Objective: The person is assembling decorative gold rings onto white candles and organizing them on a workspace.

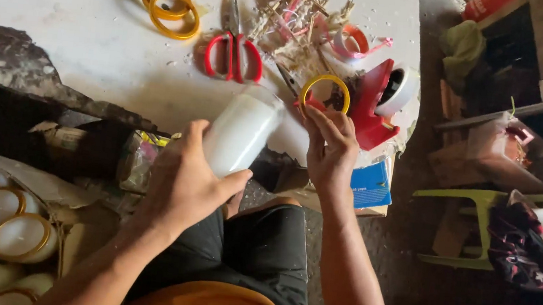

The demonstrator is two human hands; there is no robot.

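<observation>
Nearest me, left hand (184,180) gripped the white cylinder (241,131), axis tilting up-right toward the gold ring (326,91) my right hand (330,153) pinched.

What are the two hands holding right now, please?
Left hand: closed around the white candle.
Right hand: fingers pinching the yellow ring.

A white table (94,46), chipped along its near edge, carries red-handled scissors (233,53) at mid-top, two gold rings (169,4) towards the far edge, a red tape dispenser (374,106) at the near right corner, and straw scraps (293,13).
</observation>
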